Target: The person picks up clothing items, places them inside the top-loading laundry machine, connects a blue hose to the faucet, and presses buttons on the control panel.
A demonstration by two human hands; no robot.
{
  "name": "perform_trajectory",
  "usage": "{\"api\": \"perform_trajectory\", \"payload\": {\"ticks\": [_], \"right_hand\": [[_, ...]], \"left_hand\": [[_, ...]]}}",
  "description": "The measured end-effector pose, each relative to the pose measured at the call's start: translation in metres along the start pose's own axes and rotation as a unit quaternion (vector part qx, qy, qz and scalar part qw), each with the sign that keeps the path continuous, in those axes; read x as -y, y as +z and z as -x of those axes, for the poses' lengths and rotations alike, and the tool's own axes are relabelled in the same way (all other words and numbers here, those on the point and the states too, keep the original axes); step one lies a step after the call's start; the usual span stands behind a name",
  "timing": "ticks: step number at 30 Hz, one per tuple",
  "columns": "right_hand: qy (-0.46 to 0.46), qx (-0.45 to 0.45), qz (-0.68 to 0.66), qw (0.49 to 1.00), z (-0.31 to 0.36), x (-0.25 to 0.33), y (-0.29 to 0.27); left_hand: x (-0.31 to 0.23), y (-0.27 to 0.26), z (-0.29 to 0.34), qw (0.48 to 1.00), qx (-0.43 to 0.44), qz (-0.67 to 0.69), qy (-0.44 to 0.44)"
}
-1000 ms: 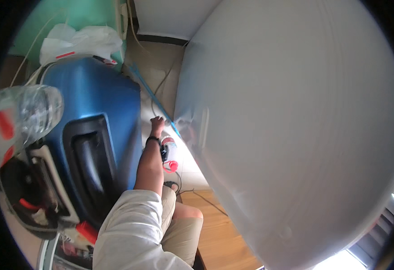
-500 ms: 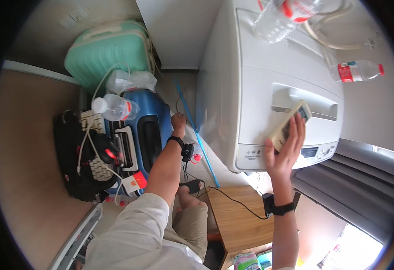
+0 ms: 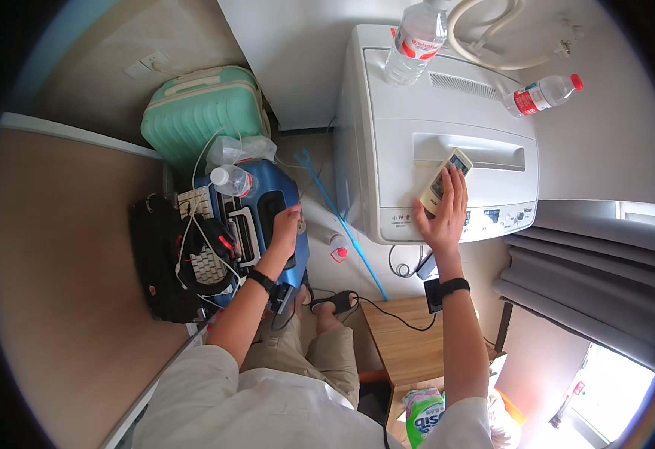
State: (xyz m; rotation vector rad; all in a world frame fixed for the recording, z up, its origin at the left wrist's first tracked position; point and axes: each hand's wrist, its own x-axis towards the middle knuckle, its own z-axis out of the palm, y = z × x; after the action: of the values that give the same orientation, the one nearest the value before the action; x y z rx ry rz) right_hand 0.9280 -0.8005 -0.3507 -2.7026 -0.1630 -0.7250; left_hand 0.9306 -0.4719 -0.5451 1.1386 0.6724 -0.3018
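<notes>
My right hand [image 3: 445, 206] is over a cream remote control [image 3: 434, 191] on the front of a white washing machine [image 3: 395, 168]. Its thumb lies along one side and its fingers cross the other, covering part of the buttons. My left hand [image 3: 288, 226] is closed at the right edge of a blue suitcase [image 3: 271, 177], beside its black handle [image 3: 269, 206]. Its fingertips are hidden, so what they hold, if anything, does not show. Both wrists carry black bands with small devices.
Clear plastic bottles stand on the washer [image 3: 416, 46], lie on the suitcase [image 3: 234, 181] and rest on the floor [image 3: 339, 245]. A blue pole [image 3: 346, 227] lies between suitcase and washer. A mint suitcase [image 3: 204, 112], black bag [image 3: 151, 258], keyboard, cables and wooden cabinet [image 3: 406, 337] surround me.
My left hand has come back from beside the blue pole to the suitcase's edge. My right hand stays on the remote control. The whole view has shifted.
</notes>
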Motion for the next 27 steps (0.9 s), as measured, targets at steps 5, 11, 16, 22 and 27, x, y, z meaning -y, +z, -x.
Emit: {"api": "perform_trajectory", "payload": {"ticks": [5, 11, 16, 22, 27], "right_hand": [[0.005, 0.004, 0.000, 1.000, -0.011, 0.020, -0.009], [0.008, 0.076, -0.282, 0.956, 0.036, 0.163, -0.045], [0.153, 0.367, -0.288, 0.871, 0.093, 0.173, 0.054], [0.302, 0.430, -0.229, 0.819, 0.120, 0.087, 0.252], [0.360, 0.445, -0.226, 0.788, 0.136, 0.068, 0.375]], "left_hand": [[-0.011, -0.025, 0.019, 0.987, 0.066, -0.144, -0.005], [-0.022, -0.039, 0.035, 0.980, 0.095, -0.177, -0.001], [-0.019, -0.046, 0.029, 0.973, 0.116, -0.200, -0.019], [-0.019, -0.032, 0.037, 0.982, 0.108, -0.154, -0.017], [-0.029, -0.040, 0.045, 0.973, 0.102, -0.207, -0.014]]}}
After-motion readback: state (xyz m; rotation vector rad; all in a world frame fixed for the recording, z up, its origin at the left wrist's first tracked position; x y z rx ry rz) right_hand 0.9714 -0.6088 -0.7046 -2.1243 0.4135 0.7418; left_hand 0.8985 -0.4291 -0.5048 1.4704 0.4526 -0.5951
